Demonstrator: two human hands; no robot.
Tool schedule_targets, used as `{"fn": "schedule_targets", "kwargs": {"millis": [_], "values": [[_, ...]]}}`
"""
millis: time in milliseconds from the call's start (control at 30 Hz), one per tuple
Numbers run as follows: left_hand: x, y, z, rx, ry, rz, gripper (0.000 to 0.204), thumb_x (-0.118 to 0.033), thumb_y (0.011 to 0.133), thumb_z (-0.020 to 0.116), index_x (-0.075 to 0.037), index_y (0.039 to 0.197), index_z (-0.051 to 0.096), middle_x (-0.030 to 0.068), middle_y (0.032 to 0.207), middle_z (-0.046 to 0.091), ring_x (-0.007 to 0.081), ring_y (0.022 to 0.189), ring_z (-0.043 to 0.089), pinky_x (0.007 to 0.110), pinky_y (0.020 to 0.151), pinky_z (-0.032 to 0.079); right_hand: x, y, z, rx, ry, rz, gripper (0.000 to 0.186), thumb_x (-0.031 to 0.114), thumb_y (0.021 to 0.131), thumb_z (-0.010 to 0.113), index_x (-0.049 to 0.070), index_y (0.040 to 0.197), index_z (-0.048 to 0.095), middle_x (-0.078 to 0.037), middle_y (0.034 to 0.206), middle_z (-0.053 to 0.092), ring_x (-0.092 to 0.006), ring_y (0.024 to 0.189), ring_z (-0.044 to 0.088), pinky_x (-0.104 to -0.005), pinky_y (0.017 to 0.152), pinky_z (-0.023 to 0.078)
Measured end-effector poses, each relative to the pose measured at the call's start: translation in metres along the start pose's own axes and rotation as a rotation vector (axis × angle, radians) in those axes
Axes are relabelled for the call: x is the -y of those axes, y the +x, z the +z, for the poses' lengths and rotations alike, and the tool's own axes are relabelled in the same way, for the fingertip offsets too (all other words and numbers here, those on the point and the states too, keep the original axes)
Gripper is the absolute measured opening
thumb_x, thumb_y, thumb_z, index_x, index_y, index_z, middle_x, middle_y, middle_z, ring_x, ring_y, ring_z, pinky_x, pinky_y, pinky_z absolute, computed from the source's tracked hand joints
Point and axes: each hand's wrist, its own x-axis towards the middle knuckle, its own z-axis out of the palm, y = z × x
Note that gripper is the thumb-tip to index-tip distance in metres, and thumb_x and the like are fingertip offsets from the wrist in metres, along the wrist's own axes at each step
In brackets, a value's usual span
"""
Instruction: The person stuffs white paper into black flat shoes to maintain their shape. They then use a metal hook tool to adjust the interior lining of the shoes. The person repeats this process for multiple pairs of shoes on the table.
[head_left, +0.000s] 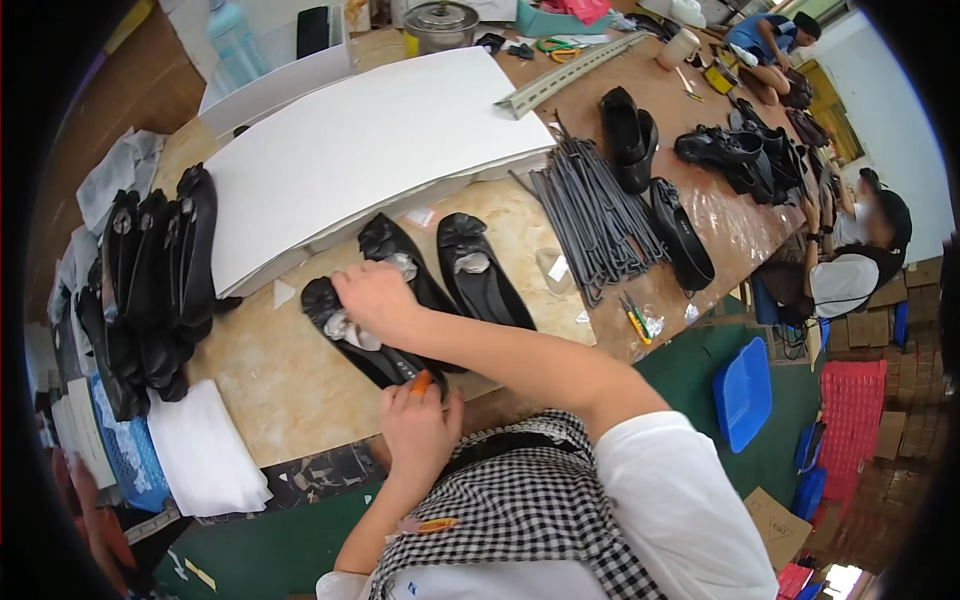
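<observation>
My right hand (372,300) has its fingers curled over the bowed toe of a black flat shoe (320,296), around crumpled white paper (342,328) stuffed inside it; the fingertips are partly hidden. At that shoe's heel, my left hand (418,432) grips the back, an orange band (422,382) around one finger. Two similar shoes (485,290) lie just to the right with paper in their toes. Behind them is a stack of white sheets (370,140), and a pile of white tissue (200,445) lies at the left.
Black shoes stand bunched at left (150,280) and lie at right (740,160). Dark rods (590,220) and small cutters (635,322) are on the worktable (250,410). A blue tray (742,395) is below, right of the table. Other people (840,280) sit along the right.
</observation>
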Motion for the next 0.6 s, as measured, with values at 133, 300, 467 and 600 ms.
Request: {"fn": "schedule_targets", "kwargs": {"millis": [133,300,467,600], "values": [[0.011,0.002,-0.010,0.086,-0.104,-0.030,0.021,-0.018,0.079,0.073,0.001,0.089,0.071,0.0166,0.093,0.072,0.0316,0.086,0.065,0.041,0.088,0.045,-0.017,-0.004,-0.039,0.173,0.464,0.038,0.050,0.025,0.077,0.076,0.003,0.119,0.061,-0.015,0.100,0.063,-0.0324,0.095,0.066,-0.0417,0.081,0.053],[0.056,-0.007,-0.024,-0.168,-0.302,-0.592,0.052,-0.021,0.083,0.072,0.001,0.129,0.060,0.0103,0.082,0.071,0.0215,0.069,0.064,0.035,0.070,0.050,-0.152,-0.106,-0.130,-0.048,-0.060,0.700,0.032,0.034,0.087,0.068,0.003,0.096,0.061,-0.016,0.084,0.066,-0.0358,0.074,0.068,-0.0443,0.069,0.056],[0.096,-0.015,0.002,-0.173,-0.713,-0.794,0.060,-0.009,0.086,0.058,0.007,0.143,0.047,0.0060,0.086,0.069,0.0097,0.070,0.059,0.027,0.063,0.047,-0.207,-0.158,-0.112,-0.036,-0.279,0.691,0.030,0.036,0.093,0.060,0.006,0.094,0.061,-0.020,0.088,0.069,-0.0390,0.078,0.069,-0.0493,0.067,0.055],[0.077,-0.003,-0.015,-0.335,-1.673,-0.792,0.058,-0.032,0.095,0.046,0.006,0.138,0.049,0.0182,0.117,0.066,0.0237,0.089,0.070,0.033,0.077,0.058,-0.216,-0.162,-0.136,-0.125,-0.222,0.713,0.021,0.029,0.096,0.058,0.008,0.097,0.058,-0.018,0.079,0.069,-0.0403,0.073,0.067,-0.0502,0.063,0.052]]}}
